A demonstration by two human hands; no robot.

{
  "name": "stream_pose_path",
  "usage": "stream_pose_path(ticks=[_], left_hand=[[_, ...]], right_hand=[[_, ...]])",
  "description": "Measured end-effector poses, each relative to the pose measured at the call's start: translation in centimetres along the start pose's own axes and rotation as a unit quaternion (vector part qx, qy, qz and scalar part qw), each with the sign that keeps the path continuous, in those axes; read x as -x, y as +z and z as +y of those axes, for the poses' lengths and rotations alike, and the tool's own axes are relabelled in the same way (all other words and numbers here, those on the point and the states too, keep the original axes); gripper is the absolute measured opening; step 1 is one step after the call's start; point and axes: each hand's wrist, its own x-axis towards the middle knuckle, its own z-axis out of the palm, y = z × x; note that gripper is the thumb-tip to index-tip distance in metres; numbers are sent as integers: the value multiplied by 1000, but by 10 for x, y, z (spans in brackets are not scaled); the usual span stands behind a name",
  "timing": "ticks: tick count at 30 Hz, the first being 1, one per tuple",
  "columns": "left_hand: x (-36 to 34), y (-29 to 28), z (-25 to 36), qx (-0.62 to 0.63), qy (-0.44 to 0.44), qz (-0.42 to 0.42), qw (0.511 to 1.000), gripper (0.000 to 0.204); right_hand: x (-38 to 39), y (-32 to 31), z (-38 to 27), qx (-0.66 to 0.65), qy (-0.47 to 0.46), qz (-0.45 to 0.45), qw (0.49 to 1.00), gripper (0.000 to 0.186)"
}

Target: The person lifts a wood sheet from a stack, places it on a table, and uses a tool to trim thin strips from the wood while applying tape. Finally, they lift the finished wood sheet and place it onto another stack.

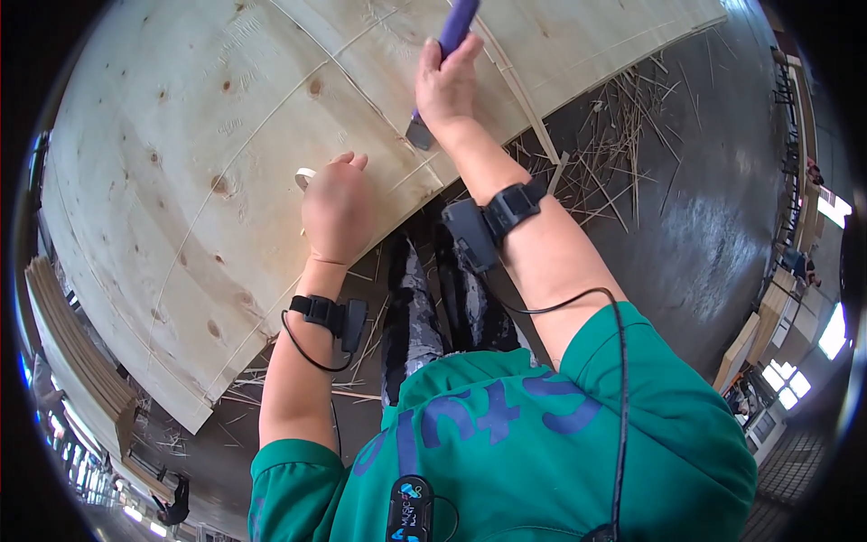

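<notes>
In a workshop strewn with offcuts, we see a worker in a green shirt lean over a broad, knotty wood sheet (208, 108), a purple-handled tool (459, 27) above its near right part. The fingers of the right hand (447, 86) are curled round the tool's middle, with no gap that we can make out. The left hand (338, 212) is low over the sheet, beside a pale ring (303, 179); it is blurred, and we cannot tell how far its fingers are spread or whether they have hold of the ring.

The danger, as we judge it, lies in the tool's dark head (419, 135), just beside the right wrist: should it have a sharp edge, which we cannot make out, a slip or a twist of the grip could cut the forearm. A careless drag could also gouge the sheet, and loose strips (623, 144) on the floor (713, 217) could roll underfoot.

The tool's long axis runs away from the worker and slightly to the right. Its dark head points back toward the body, a little left; its purple far end reaches our upper border.
</notes>
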Motion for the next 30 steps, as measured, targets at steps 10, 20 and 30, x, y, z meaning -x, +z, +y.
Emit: stream_pose_path(ticks=[10, 20, 30], left_hand=[[-3, 2, -2, -2, 2, -15, 1000, 37], [-62, 8, 12, -8, 81, -124, 989, 42], [-59, 43, 47, -59, 6, -130, 990, 31]], right_hand=[[13, -41, 7, -151, 194, -168, 955, 33], [38, -75, -2, -183, 30, -238, 953, 30], [6, -194, -11, -471, 414, -329, 706, 39]])
